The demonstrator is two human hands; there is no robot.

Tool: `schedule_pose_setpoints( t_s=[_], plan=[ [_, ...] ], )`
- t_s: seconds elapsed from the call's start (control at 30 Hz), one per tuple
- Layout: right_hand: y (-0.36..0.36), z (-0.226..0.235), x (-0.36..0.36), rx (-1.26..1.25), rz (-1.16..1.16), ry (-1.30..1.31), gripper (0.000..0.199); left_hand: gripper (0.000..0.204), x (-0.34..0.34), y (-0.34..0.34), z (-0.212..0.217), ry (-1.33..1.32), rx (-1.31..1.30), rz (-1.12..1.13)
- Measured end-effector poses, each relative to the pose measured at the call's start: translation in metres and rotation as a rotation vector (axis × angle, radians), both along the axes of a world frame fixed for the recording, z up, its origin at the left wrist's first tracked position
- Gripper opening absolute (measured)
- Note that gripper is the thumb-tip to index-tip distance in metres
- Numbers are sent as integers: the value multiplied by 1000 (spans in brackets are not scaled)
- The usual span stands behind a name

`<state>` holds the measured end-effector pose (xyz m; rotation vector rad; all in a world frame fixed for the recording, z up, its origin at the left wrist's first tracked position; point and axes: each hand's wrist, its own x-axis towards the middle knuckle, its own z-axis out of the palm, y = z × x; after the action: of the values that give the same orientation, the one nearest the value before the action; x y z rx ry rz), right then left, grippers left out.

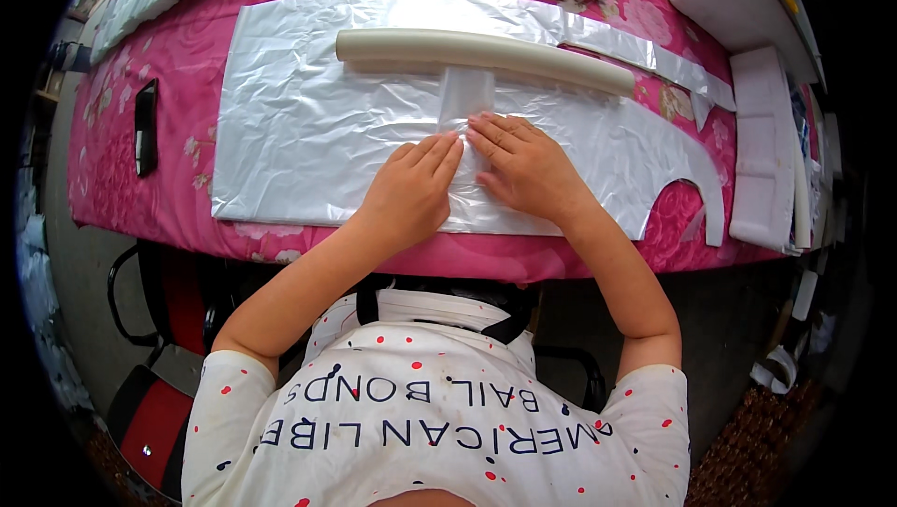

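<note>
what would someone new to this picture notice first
Probably the large, shiny silvery-white plastic sheet, spread over a bright pink floral tablecloth. Next, the left hand and right hand, fingertips close together on the sheet, at the near end of a narrow translucent strip. Just beyond them, a long cream cylindrical rod lies across the sheet.

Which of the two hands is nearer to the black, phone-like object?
The left hand: it lies between the black object and the right hand, which is farther right on the plastic sheet.
</note>
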<state>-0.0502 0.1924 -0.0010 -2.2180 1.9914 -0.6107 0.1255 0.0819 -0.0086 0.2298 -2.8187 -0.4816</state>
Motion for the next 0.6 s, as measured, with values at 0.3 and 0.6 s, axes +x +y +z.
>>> schedule_pose_setpoints(
  t_s=[0.3, 0.6],
  plan=[
    [-6, 1, -7, -13, -31, -225, 49, 42, -6, -5, -3, 24, -197, -53],
    [-11, -4, -7, -119, -41, -234, 36, 32, -6, -14, -3, 107, -213, -114]
  ],
)
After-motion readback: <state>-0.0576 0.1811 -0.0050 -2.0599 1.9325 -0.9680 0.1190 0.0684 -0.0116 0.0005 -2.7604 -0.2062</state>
